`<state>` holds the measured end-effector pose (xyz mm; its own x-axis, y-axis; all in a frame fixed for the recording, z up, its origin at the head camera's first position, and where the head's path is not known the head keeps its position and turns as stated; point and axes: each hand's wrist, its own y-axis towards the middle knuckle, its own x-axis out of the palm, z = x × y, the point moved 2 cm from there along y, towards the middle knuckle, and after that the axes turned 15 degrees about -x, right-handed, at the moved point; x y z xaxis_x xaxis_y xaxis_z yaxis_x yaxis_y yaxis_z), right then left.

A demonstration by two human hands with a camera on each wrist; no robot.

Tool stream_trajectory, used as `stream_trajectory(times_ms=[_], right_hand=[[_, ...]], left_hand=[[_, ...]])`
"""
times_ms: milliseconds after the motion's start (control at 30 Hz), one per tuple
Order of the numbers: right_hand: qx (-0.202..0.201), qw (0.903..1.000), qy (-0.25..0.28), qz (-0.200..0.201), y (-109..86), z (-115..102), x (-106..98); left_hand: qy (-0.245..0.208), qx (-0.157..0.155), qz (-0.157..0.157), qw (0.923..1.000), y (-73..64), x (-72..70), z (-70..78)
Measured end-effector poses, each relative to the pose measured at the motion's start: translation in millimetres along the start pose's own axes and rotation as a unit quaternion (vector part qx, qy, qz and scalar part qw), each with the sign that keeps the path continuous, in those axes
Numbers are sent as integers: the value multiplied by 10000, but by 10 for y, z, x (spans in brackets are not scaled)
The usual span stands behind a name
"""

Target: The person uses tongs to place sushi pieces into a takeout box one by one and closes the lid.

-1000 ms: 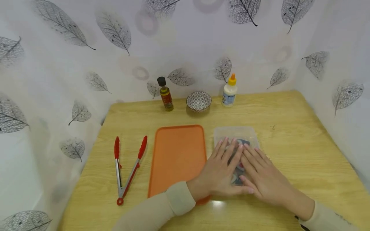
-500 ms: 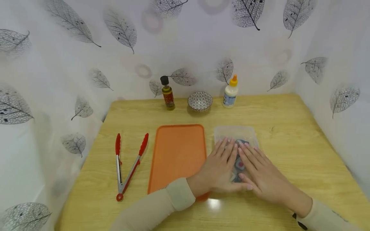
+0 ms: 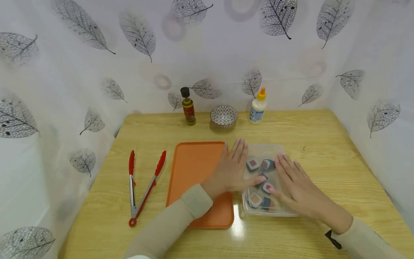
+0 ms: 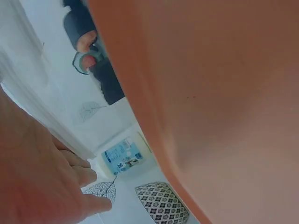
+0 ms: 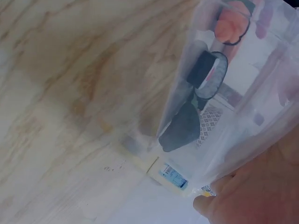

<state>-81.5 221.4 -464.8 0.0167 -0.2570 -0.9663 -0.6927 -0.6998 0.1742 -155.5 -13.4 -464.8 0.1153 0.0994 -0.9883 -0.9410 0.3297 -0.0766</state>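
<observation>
A clear plastic container with its see-through lid (image 3: 270, 214) stands on the table, holding several pieces that look like sushi rolls (image 3: 255, 199). My left hand (image 3: 231, 169) lies along the container's left side, fingers straight, thumb over the lid; its fingers overlap the edge of the orange tray (image 3: 194, 165). On the right side, my right hand (image 3: 300, 190) rests with straight fingers along the lid's edge, thumb pointing inward. The right wrist view shows this hand (image 5: 257, 186) beside the container's wall, with dark-wrapped rolls (image 5: 180, 128) visible through it.
Red-tipped tongs (image 3: 132, 190) lie spread on the left. Along the back stand a dark-capped sauce bottle (image 3: 188, 108), a patterned bowl (image 3: 224, 116) and a white bottle with an orange nozzle (image 3: 257, 108). A leaf-print curtain (image 3: 207, 46) hangs behind the table (image 3: 323, 144).
My hands have moved apart, the left one leftward and the right one slightly right. The lid and the rolls under it now show between them.
</observation>
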Motion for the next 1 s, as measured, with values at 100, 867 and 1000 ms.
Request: stream_trajectory(times_ms=[100,867,1000], right_hand=[[54,10000,-52,16,-1,-3,37],[-1,9987,235,442,19,15,-26],[-586,9911,-244,1168,76,55,-223]], left_hand=[[-153,54,-116,9998,12,4,-18],[833,203,1407,9863,-122,-89,17],[101,525,2480,9673,-251,-243,-159]])
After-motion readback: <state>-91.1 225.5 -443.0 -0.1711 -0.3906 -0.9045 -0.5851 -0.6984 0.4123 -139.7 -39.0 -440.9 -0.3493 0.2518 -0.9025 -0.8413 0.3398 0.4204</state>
